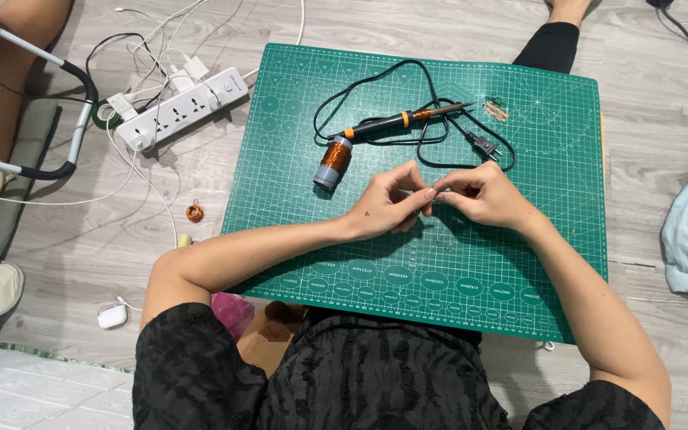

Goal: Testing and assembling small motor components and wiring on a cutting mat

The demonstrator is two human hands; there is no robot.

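Both hands pinched together mid-mat: left hand (384, 205), right hand (479, 195), fingers closed on something too small to tell. Copper wire spool (334, 162), unplugged soldering iron (396, 122) lie untouched, far side of cutting mat (551, 263).

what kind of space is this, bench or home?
Likely a home floor set up as a makeshift electronics spot, not a bench: a green cutting mat lies on wood-look flooring, with a soldering iron, a copper wire spool and a power strip.
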